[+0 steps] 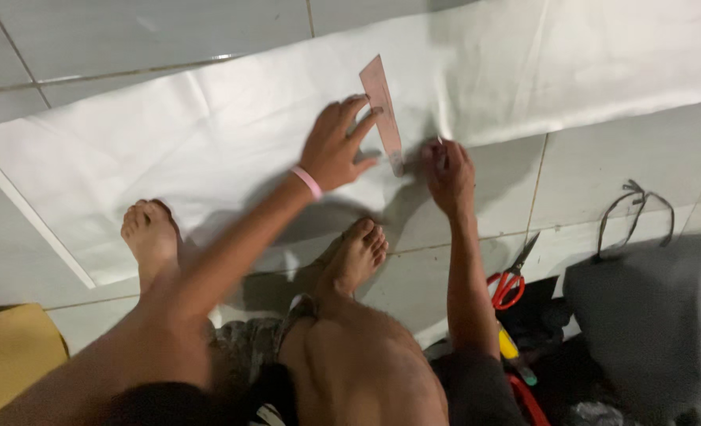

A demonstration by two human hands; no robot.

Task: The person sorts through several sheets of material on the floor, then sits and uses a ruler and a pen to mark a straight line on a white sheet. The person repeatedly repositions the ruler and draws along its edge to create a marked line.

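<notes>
A large white sheet (pixel 169 150) lies spread over the tiled floor. On it rests a pinkish see-through ruler (pixel 382 110), set at a slant. My left hand (pixel 336 146), with a pink band at the wrist, presses flat on the ruler with fingers spread. My right hand (pixel 447 173) is closed on a small thin marking tool (pixel 439 145), its tip at the ruler's lower end near the sheet's front edge. My bare feet (pixel 152 237) rest on the sheet's near edge and the tiles.
Red-handled scissors (pixel 510 284) lie on the floor to the right of my right arm. Grey fabric (pixel 650 315) with a cord loop is heaped at the right. A yellow object (pixel 11 355) sits at the bottom left. A yellow-handled tool (pixel 512 351) lies below the scissors.
</notes>
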